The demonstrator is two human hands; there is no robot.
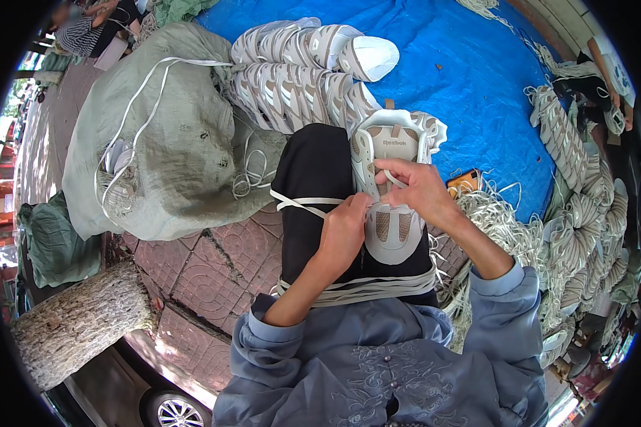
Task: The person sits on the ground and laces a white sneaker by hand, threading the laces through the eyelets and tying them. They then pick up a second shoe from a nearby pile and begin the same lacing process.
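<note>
A white and beige shoe upper lies on my black-clad thighs, its toe toward me and its tongue standing at the far end. My left hand is closed in a pinch at the left eyelet edge, with a white shoelace trailing from it across my left thigh. Over the tongue and right eyelets, my right hand pinches a loop of shoelace between thumb and forefinger. Lace crosses the lower eyelets near the toe. More loose laces lie across my lap. The fingertips partly hide the eyelets.
Nested shoe uppers lie in rows beyond my knees on a blue tarp. A bulging grey-green sack stands left, near a tree trunk. On the right are heaped laces, an orange phone and bundled uppers. Other people sit nearby.
</note>
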